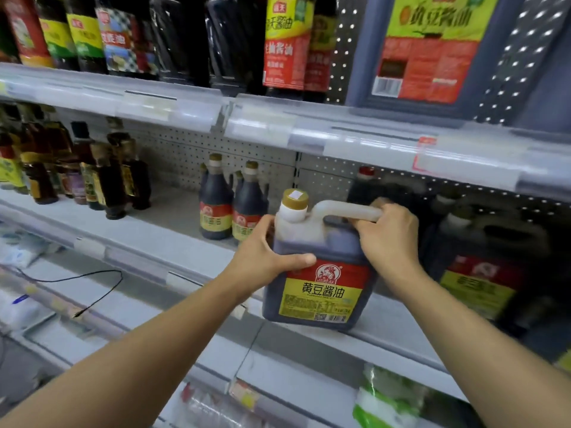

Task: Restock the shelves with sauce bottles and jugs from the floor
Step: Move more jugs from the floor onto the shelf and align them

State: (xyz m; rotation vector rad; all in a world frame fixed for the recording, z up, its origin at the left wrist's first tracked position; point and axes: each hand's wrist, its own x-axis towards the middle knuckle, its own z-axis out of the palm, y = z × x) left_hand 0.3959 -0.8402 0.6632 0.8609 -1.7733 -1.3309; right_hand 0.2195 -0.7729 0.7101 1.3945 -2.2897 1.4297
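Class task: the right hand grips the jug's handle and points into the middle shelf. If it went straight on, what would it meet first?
Probably the dark jug with the red cap standing behind the right hand; depth is unclear.

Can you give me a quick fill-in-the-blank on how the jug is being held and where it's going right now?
1. The right hand grips the jug by its white ____.
2. The left hand holds the jug's side, its ____ lying across the front above the red label.
3. The jug's cap is ____ in colour.
4. The jug's base sits at the front edge of the ____.

Missing words: handle; thumb; gold; shelf
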